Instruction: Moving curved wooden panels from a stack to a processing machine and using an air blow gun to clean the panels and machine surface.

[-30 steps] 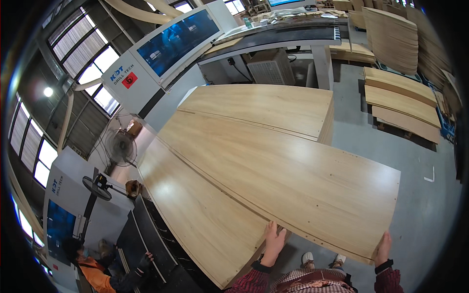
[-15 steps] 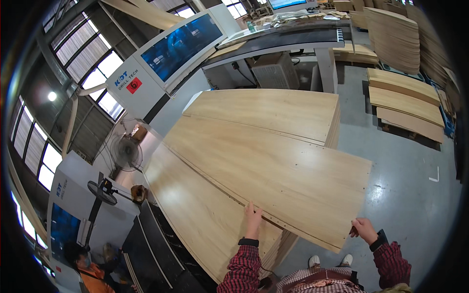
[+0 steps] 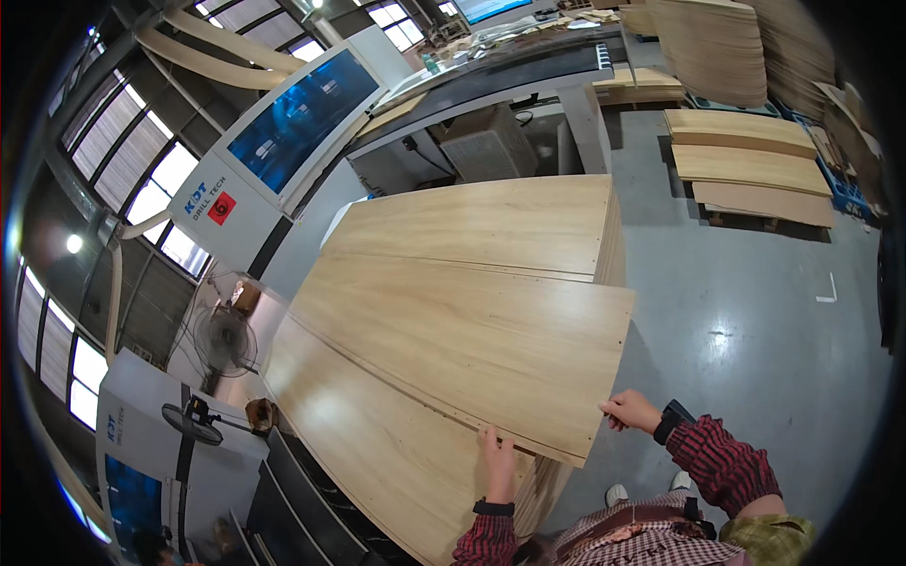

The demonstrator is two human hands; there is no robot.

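A long wood-grain panel (image 3: 462,349) with small holes along its edges lies on top of stacked panels. My left hand (image 3: 498,467) is at its near long edge, fingers stretched out and fingertips against that edge. My right hand (image 3: 632,411) is at the panel's right end, its fingers curled closed and the fingertips at the end edge; I cannot tell whether they touch it. Nothing shows inside the right hand. Beside the top panel lie another stack's panel (image 3: 377,443) on the near left and a further panel (image 3: 481,222) on the far side.
A white drilling machine (image 3: 274,141) with a dark window stands at the far left, with a long worktable (image 3: 491,94) joining it. A fan (image 3: 225,338) and a second machine (image 3: 142,424) are on the left. Panel stacks (image 3: 750,165) sit on the grey floor at the right.
The top panel has slid left and away, so its right end juts out less past the stack. Both hands have moved with it, and the right hand's fingers have curled closer. The view has shifted.
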